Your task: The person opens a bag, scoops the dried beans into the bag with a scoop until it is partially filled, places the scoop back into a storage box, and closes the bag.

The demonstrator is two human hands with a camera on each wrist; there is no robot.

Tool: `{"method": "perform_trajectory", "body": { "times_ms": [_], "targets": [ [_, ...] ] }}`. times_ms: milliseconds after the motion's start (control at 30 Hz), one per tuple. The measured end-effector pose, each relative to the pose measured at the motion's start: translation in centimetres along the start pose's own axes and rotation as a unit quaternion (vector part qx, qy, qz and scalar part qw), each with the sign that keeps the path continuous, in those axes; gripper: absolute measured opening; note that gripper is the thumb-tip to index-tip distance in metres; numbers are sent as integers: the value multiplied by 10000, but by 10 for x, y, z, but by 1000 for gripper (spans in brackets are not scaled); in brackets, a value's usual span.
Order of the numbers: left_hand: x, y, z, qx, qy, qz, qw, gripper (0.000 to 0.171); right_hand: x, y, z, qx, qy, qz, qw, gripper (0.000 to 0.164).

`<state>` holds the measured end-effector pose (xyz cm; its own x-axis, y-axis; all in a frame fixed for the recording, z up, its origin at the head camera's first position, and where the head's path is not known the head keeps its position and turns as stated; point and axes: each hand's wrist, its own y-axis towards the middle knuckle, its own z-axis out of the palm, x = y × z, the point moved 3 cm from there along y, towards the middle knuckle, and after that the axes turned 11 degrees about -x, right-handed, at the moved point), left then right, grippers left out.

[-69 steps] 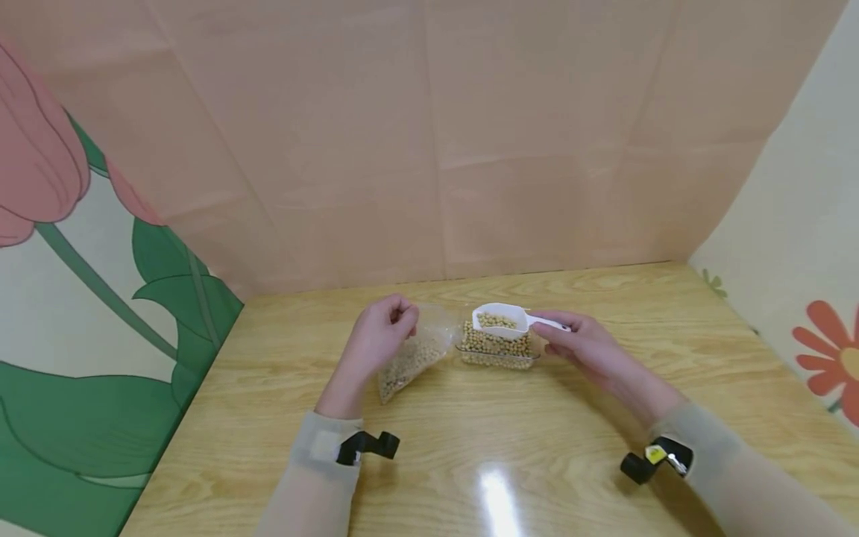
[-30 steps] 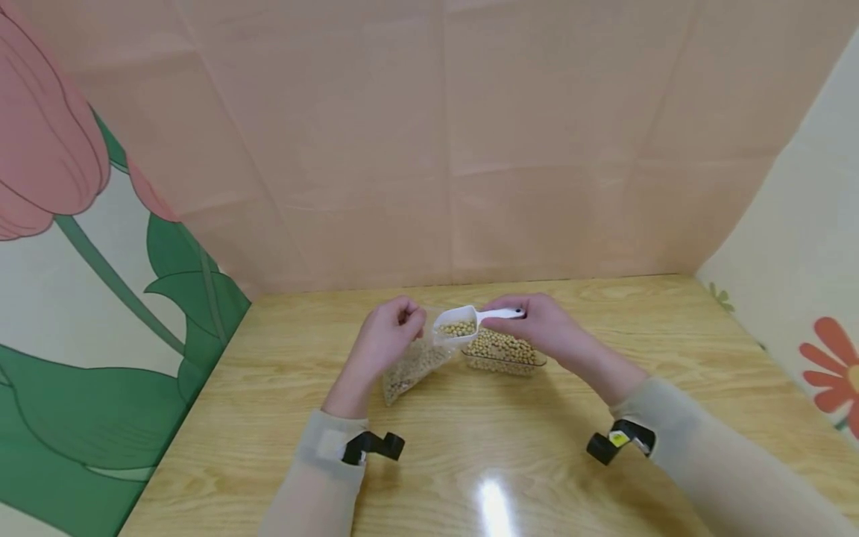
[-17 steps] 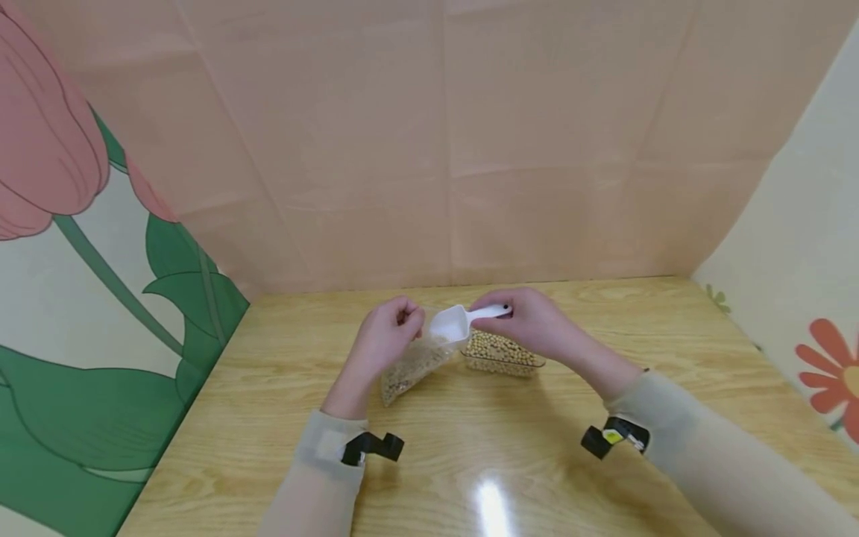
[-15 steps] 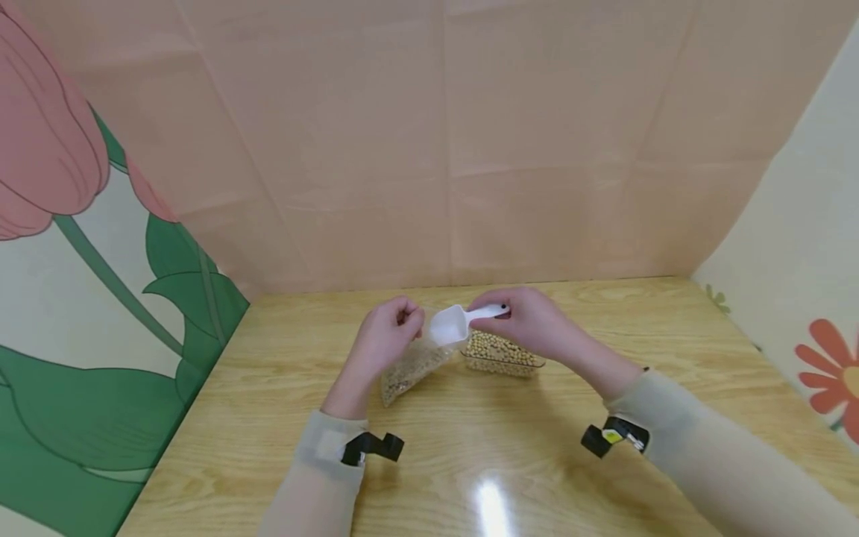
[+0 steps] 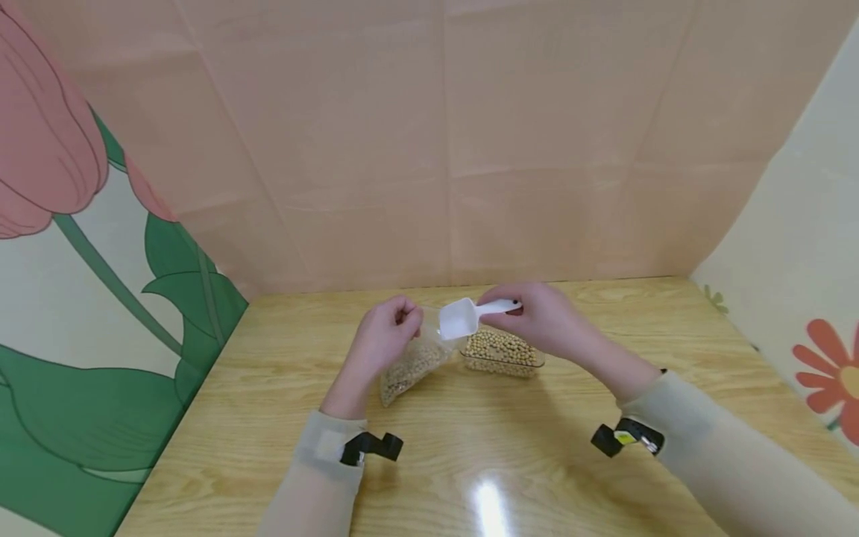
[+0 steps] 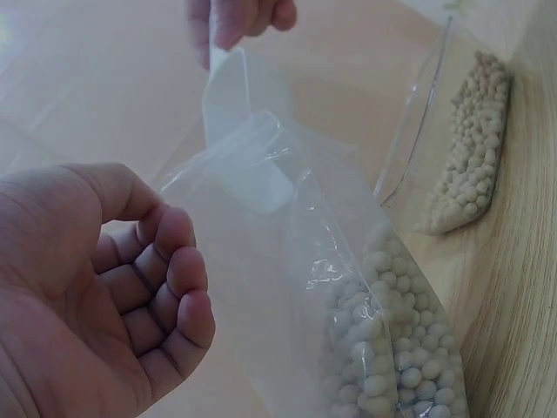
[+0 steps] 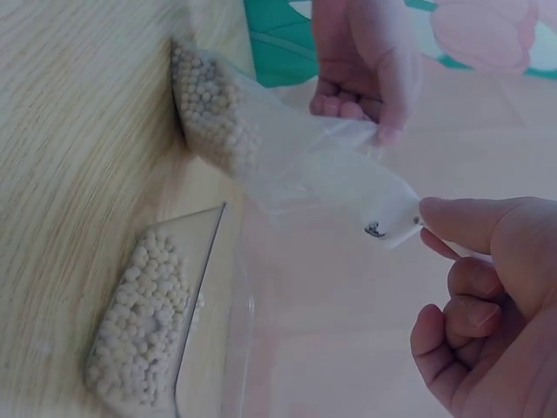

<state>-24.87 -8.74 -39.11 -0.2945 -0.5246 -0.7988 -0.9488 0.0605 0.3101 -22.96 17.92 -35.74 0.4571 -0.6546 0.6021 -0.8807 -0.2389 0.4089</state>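
Note:
In the head view my left hand (image 5: 382,332) pinches the top edge of a clear plastic bag (image 6: 305,222) between thumb and forefinger; its other fingers are curled. Round pale beans (image 6: 418,361) fill the bag's lower part, which rests on the table. My right hand (image 5: 543,317) grips a white scoop (image 5: 459,319) by its handle. The scoop tilts down to the left, its bowl at the bag's mouth, partly behind the film in the left wrist view. No beans show in the bowl. Below the right hand stands a clear box (image 7: 198,300) with more beans (image 5: 499,345).
The wooden table (image 5: 429,462) ends at a pink backdrop (image 5: 443,149). A flower-printed panel (image 5: 101,321) borders the left side, another (image 5: 792,298) the right. Each forearm carries a black wrist camera.
The right hand has carried the scoop left from above the box to the bag's mouth and tipped it; the beans have left its bowl. Lately it has drawn back slightly right. The left hand stays.

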Motion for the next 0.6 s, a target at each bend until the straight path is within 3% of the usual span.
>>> {"method": "perform_trajectory", "body": {
  "times_ms": [233,600],
  "targets": [
    [0,-2,0,82,-61,-18,9999,27,-23,-11,-19,-13,579,722,9957,29],
    [1,-3,1,116,-90,-79,9999,28,-58,-32,-41,-148,254,1104,9935,36]
  ]
}}
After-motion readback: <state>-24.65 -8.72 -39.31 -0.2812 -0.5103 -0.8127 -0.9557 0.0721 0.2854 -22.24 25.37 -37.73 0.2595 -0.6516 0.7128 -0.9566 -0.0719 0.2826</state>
